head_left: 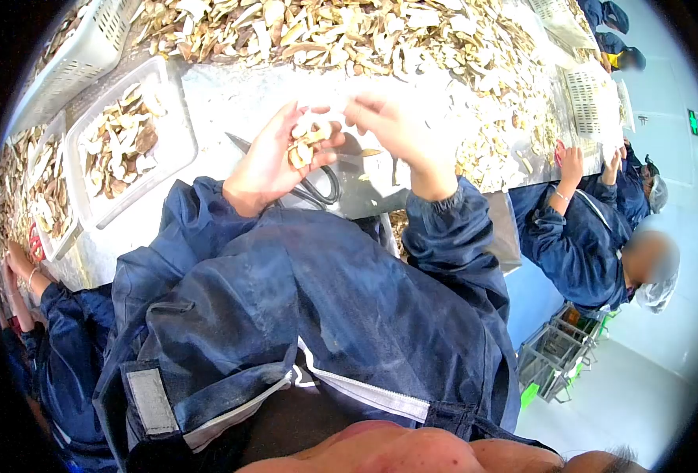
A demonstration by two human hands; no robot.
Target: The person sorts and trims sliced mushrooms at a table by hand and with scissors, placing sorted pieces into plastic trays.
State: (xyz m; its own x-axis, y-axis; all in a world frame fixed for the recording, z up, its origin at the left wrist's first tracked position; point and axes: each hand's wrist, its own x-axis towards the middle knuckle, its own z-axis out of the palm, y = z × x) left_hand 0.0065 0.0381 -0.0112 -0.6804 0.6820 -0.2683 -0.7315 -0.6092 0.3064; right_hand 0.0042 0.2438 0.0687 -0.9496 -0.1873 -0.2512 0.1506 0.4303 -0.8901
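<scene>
Several pale mushroom slices (310,139) rest in my left hand (264,169), whose fingers curl around them, palm up. My right hand (396,134) is just to the right, its thumb and fingers near the slices; the glare hides whether it pinches anything. Black-handled scissors (317,189) lie on the table partly under my left hand, with a blade tip showing to its left. A large heap of sliced mushrooms (349,35) spreads over the far side of the table. To the left stands a clear plastic tub (183,130) with mushroom slices in it.
A white perforated basket (89,59) stands at the far left, another (589,98) at the right. Co-workers in blue sit on both sides, one person's hand (571,167) at the right table edge. Metal stools (554,355) stand at the lower right.
</scene>
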